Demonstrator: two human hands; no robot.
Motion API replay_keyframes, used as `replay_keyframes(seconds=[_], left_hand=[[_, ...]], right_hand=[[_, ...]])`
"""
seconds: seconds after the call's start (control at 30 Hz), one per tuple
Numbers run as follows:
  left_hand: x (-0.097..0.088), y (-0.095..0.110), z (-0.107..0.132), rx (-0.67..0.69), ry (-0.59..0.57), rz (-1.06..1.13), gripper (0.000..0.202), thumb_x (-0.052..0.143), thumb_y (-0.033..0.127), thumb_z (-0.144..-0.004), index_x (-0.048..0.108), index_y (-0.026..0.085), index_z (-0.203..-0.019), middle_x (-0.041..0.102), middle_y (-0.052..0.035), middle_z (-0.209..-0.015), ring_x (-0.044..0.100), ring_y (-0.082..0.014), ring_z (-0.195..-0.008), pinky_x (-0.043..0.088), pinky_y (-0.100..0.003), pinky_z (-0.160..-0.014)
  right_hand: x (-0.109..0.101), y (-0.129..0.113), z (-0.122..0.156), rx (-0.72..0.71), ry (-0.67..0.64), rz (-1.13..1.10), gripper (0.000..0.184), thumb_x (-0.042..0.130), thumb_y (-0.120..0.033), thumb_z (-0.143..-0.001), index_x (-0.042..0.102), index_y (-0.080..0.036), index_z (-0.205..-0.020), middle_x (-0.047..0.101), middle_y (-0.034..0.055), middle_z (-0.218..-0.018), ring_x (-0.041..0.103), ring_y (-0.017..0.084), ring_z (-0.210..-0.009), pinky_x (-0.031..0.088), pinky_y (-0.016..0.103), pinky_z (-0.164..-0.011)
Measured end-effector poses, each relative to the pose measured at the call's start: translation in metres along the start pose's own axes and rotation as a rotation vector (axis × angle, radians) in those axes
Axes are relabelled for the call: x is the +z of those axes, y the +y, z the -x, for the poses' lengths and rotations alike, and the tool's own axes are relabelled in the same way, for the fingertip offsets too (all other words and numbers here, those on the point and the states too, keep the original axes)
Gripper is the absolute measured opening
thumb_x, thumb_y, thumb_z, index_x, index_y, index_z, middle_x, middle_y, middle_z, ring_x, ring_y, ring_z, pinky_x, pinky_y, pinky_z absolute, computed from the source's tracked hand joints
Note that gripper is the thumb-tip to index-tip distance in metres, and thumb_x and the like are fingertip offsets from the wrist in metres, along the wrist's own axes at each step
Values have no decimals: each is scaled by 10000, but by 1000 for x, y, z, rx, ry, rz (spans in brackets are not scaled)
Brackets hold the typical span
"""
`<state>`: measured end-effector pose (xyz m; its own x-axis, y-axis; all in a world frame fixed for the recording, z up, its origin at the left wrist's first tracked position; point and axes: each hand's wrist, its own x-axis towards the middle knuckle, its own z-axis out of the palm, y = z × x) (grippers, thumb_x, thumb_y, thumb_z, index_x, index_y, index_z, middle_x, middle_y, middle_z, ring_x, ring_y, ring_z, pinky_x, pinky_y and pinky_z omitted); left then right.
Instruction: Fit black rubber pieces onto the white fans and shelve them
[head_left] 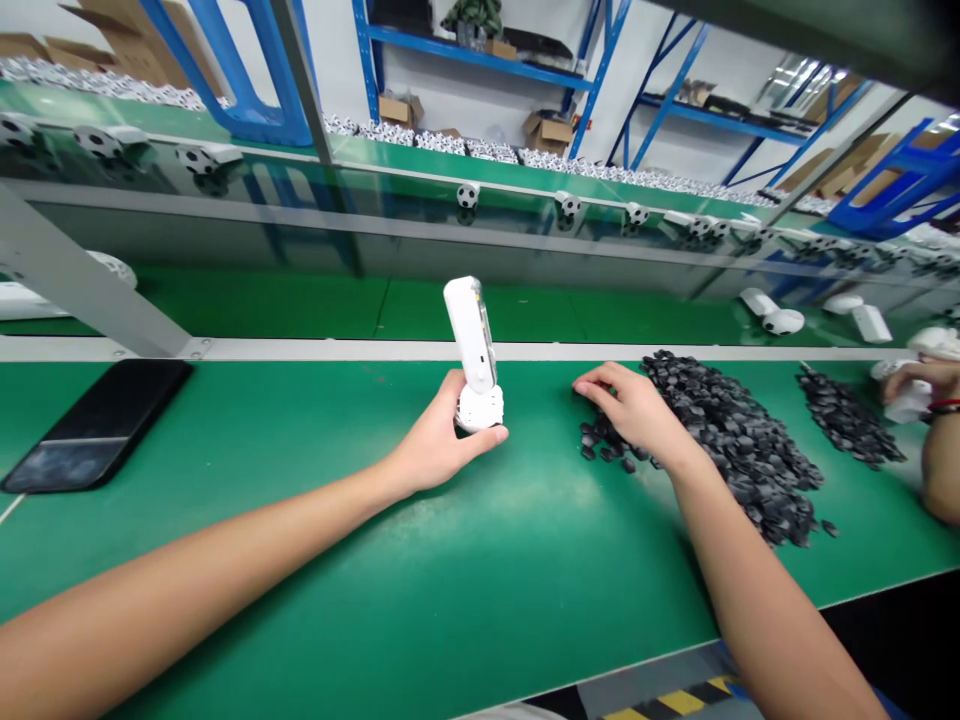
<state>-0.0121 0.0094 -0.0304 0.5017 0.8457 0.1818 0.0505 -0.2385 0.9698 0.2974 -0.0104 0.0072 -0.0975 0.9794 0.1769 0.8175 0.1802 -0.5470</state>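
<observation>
The left hand is clamped on the round base of a white plastic housing, thumb across the front and fingers wrapped behind, and holds it upright above the green tabletop at mid-depth. The top of the housing rises past the grey metal rail that bounds the far edge of the tabletop. The right hand lies palm down on the left margin of a pile of small black parts, fingers curled loosely onto the pieces; whether they pinch a part cannot be told. A few loose black parts lie scattered just beside the wrist. Bare tabletop shows between the two hands and from both forearms down to the near edge, which runs diagonally at the lower right. A black flat panel lies well apart to the left, close to the rail. A second pile of black parts lies to the right of the first, with a bare strip between them. A co-worker's hand grips a white piece at the right border. Beyond the rail runs a green conveyor belt.
</observation>
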Motion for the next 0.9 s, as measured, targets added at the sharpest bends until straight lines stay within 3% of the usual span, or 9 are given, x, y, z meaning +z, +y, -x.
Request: replay_keyframes(seconds=[0.17, 0.33, 0.47, 0.63, 0.8, 0.9], left_hand=[[3, 3, 0, 5, -27, 57, 617, 763, 347, -890, 455, 224, -1409, 591, -113, -1309, 631, -263, -1099, 545, -400, -928], [5, 10, 1, 33, -41, -23, 579, 750, 235, -859, 478, 220, -1370, 602, -94, -1242, 621, -263, -1103, 546, -374, -896], [5, 15, 2, 117, -94, -189, 507, 691, 148, -844, 536, 233, -1319, 603, -72, -1193, 593, -264, -1122, 515, -387, -947], [6, 19, 3, 154, -107, -259, 535, 661, 145, -856, 522, 237, -1364, 593, -74, -1196, 582, -258, -1108, 495, -380, -940], [8, 23, 3, 91, -115, -253, 546, 802, 372, -838, 564, 259, -1316, 600, -60, -1193, 590, -268, -1093, 492, -392, -921], [8, 25, 1, 70, -103, -227, 522, 821, 486, -833, 598, 249, -1242, 621, -52, -1172, 597, -273, -1087, 481, -396, -924]], right_hand=[[22, -43, 11, 123, -194, -552, 274, 592, -479, -1015, 704, -229, -1027, 677, 8, -819, 637, 162, -665, 548, 307, -631], [42, -76, 21, 217, -231, -846, 269, 776, -457, -900, 759, -216, -1018, 749, 23, -838, 727, 160, -729, 620, 285, -685], [48, -85, 23, 307, -194, -884, 306, 837, -473, -835, 750, -183, -884, 786, 59, -815, 760, 178, -735, 637, 290, -703], [54, -89, 25, 298, -161, -832, 303, 855, -456, -808, 733, -185, -865, 785, 59, -810, 757, 203, -751, 632, 321, -724], [63, -86, 26, 233, -122, -671, 292, 830, -479, -810, 724, -212, -861, 775, 47, -859, 719, 239, -790, 588, 365, -743], [67, -83, 26, 191, -107, -601, 313, 796, -502, -835, 663, -222, -788, 730, 18, -778, 665, 216, -735, 536, 331, -687]])
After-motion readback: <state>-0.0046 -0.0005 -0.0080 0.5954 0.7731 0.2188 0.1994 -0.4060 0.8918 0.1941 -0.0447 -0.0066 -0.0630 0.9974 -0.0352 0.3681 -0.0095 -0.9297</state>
